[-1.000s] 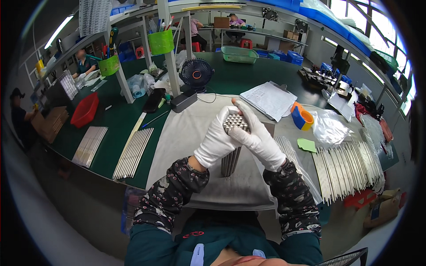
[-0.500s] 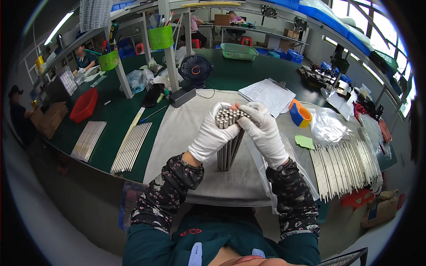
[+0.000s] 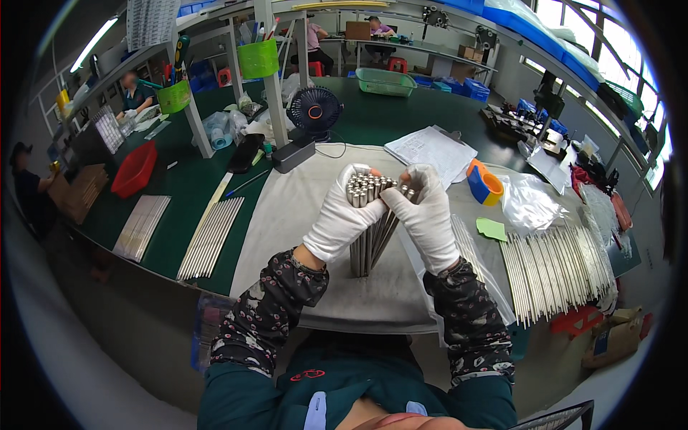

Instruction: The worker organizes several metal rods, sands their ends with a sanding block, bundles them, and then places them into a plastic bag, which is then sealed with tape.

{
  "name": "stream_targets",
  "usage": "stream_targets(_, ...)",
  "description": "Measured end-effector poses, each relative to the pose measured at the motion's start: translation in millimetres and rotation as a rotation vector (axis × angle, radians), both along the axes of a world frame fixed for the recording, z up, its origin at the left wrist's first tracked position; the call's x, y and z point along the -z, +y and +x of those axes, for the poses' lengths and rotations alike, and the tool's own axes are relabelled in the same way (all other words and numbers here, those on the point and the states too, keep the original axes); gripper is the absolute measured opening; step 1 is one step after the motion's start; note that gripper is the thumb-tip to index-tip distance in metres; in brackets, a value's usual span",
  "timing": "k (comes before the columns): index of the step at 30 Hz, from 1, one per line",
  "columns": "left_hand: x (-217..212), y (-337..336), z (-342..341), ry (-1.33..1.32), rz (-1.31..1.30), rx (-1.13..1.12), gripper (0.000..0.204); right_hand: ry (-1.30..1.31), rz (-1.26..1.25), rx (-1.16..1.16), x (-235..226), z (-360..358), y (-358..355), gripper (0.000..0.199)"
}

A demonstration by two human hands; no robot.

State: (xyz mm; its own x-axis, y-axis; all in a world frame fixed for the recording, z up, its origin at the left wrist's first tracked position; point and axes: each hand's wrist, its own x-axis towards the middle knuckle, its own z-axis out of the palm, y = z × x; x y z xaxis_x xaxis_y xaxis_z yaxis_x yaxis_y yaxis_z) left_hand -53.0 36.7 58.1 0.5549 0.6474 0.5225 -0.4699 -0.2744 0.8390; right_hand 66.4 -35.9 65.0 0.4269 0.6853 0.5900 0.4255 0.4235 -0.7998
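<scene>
An upright bundle of thin metal rods (image 3: 362, 247) stands on the pale cloth (image 3: 287, 265) in front of me, round ends up. My left hand (image 3: 337, 222), in a white glove with bare fingertips, is wrapped round the bundle near its top. My right hand (image 3: 431, 222), gloved alike, is closed on a few rods (image 3: 393, 223) at the bundle's right side. Their tops lean away to the right, leaving a gap from the rest. Between the right hand and the large row of rods (image 3: 552, 276), more rods in clear plastic (image 3: 469, 247) lie on the cloth.
Two flat groups of rods, a nearer row (image 3: 211, 240) and a farther one (image 3: 143, 228), lie on the green table at left. A red tray (image 3: 135, 170), blue pen (image 3: 247, 183), fan (image 3: 315, 115), papers (image 3: 430, 154), tape dispenser (image 3: 485, 183) and green note (image 3: 491, 228) surround the workspace.
My right hand has shifted slightly right, drawing the tops of a few rods away from the bundle. The left hand keeps its hold in the same place.
</scene>
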Motion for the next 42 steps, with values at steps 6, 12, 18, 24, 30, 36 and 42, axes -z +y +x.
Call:
stream_targets(6,1.5,-1.3,2.1,-0.079,0.005,0.002,0.029,-0.292,0.105,0.009,-4.5,-1.0,-1.7,0.026)
stream_targets(12,0.5,-0.5,0.6,0.036,0.077,-0.036,0.03,-0.021,-0.007,-0.018,-7.4,-7.4,-5.6,0.022)
stream_targets(18,3.1,1.2,-1.0,-0.019,0.031,0.022,0.035,-0.285,0.109,0.013,-6.7,-2.8,-2.2,0.023)
stream_targets(24,-3.4,-3.9,-2.0,0.029,-0.029,0.029,0.032,-0.034,-0.011,-0.021,-8.6,-5.7,-5.7,0.024)
stream_targets(30,-2.8,-3.4,-2.9,-0.001,-0.03,0.088,0.031,-0.261,0.069,0.0,-10.3,-2.9,-5.3,0.023)
stream_targets(36,-3.9,-5.9,-2.4,-0.006,-0.042,0.078,0.026,-0.194,0.086,0.017,-8.6,-3.4,-5.0,0.022)
stream_targets(42,2.9,-1.2,-0.1,0.016,-0.029,0.023,0.024,-0.136,0.016,0.015,-6.6,-4.8,-3.9,0.022)
